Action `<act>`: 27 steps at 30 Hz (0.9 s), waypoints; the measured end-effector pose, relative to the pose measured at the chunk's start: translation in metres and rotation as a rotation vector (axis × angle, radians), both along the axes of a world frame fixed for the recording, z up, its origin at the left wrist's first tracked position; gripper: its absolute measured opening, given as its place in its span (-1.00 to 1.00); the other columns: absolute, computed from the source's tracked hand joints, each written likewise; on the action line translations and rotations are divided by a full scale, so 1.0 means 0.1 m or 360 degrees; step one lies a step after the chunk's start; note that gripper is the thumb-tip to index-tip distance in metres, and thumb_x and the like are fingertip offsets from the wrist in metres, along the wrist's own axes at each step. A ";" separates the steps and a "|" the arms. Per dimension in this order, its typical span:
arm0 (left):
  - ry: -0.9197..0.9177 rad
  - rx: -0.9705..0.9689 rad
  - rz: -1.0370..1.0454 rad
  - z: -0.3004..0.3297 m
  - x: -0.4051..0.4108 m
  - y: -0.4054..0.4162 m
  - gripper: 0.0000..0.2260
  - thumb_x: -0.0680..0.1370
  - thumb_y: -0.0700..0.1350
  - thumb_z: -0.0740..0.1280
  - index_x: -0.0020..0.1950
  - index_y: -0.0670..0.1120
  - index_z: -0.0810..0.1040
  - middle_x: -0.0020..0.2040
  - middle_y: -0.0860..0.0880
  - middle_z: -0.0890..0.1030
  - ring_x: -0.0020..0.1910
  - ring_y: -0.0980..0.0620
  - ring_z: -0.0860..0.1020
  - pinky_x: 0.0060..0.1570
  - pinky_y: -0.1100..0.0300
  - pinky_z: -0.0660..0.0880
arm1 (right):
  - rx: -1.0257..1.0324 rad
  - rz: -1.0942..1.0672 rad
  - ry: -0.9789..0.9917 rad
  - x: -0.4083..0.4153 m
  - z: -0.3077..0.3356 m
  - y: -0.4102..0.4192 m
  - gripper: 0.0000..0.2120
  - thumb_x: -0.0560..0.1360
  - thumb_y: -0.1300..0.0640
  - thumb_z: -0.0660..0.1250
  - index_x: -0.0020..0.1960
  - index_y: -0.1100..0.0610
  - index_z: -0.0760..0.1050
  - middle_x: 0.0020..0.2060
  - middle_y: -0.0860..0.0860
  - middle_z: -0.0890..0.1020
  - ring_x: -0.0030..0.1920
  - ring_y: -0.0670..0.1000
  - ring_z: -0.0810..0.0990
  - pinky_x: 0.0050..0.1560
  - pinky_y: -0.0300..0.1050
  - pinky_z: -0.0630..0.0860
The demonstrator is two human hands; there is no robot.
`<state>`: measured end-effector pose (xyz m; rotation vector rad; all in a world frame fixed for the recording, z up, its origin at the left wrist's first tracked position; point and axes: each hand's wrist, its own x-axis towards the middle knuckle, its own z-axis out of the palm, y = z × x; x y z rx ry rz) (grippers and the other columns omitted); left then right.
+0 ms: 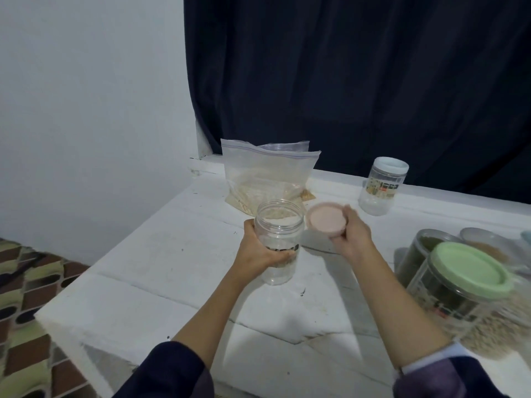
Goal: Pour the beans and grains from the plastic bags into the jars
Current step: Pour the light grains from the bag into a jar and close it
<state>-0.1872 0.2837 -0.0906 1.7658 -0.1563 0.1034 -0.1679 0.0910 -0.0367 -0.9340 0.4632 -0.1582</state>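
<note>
Clear empty jar (278,242) upright on white table (161,282), near middle, lid off, mouth open. Gripped around lower body by left hand (260,249), fingers wrapped across front over dark label band. Pink lid (326,219) held just right of jar mouth, tilted, top face toward camera, pinched at edge by right hand (352,237). Lid apart from jar, not touching rim. Hands near each other, not touching.

Zip plastic bag (265,173) just behind jar, standing slumped, pale grain in bottom part, top edge looked open but hard to tell. Second bag partly hidden behind it.

White-lidded clear jar (383,186) farther right near back edge, closed, upright, looked empty. At right edge, cluster of filled jars, blurred: green-lidded jar (459,285) nearest, dark contents; behind it a lidless jar with dark green contents (425,251) and one with brownish grain (488,248).

Dark curtain (359,81) behind table, white wall (86,110) at left, patterned floor (26,297) lower left.
</note>
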 end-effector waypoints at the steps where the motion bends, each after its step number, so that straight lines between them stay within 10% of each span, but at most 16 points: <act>1: 0.0003 -0.0013 0.0006 0.00 -0.01 -0.01 -0.19 0.19 -0.10 0.65 0.26 -0.02 0.23 0.15 0.14 0.43 0.06 0.28 0.44 0.02 0.36 0.42 | -0.0134 -0.0038 0.0136 -0.06 -0.12 -0.04 -0.71 0.58 0.13 0.31 0.22 0.27 0.45 0.18 0.18 0.55 0.05 0.13 0.54 0.05 0.00 0.51; 6: 0.0002 -0.0030 0.0065 -0.05 -0.01 -0.03 -0.12 0.07 0.08 0.66 0.25 0.07 0.25 0.22 0.05 0.41 0.22 0.10 0.46 0.17 0.14 0.50 | -0.0881 0.0050 0.0408 -0.22 -0.65 -0.16 -0.73 0.42 0.40 0.41 0.10 0.36 0.48 0.11 0.30 0.58 -0.05 0.16 0.55 -0.26 -0.11 0.51; 13: 0.0048 -0.0052 -0.0003 0.02 -0.07 -0.04 -0.02 0.06 0.02 0.68 0.38 -0.03 0.28 0.28 0.01 0.46 0.23 0.09 0.50 0.19 0.03 0.52 | -0.2478 0.0186 0.0709 -0.20 -0.79 -0.12 -0.51 0.47 -0.02 0.42 0.31 0.17 0.44 0.25 0.16 0.41 0.30 0.18 0.31 0.17 -0.01 0.38; 18: 0.0114 0.0032 0.0011 0.11 -0.22 0.07 0.22 0.12 0.18 0.57 0.52 0.04 -0.20 0.37 0.09 0.12 0.38 0.13 0.17 0.34 0.14 0.24 | -0.2477 0.0176 0.0605 -0.07 -0.64 -0.13 -0.53 0.49 0.02 0.40 0.32 0.16 0.39 0.29 0.16 0.37 0.33 0.18 0.28 0.23 0.03 0.33; 23: 0.0089 -0.0249 0.0334 0.39 -0.11 0.48 -0.55 0.63 0.13 0.00 0.45 -0.06 0.14 0.39 -0.07 0.34 0.40 -0.01 0.30 0.37 0.06 0.23 | -0.1979 -0.0002 0.0498 0.32 -0.09 -0.03 -0.69 0.56 0.17 0.25 0.27 0.26 0.43 0.27 0.22 0.40 0.29 0.25 0.36 0.20 0.11 0.39; 27: 0.0041 -0.0062 0.0542 0.59 0.26 0.74 -0.70 0.65 0.03 0.13 0.20 -0.17 0.44 0.13 -0.12 0.59 0.08 -0.03 0.52 0.15 0.06 0.42 | -0.2122 0.0043 0.0176 0.71 0.47 0.28 -0.75 0.54 0.23 0.25 0.20 0.25 0.48 0.23 0.20 0.43 0.23 0.23 0.43 0.12 0.04 0.43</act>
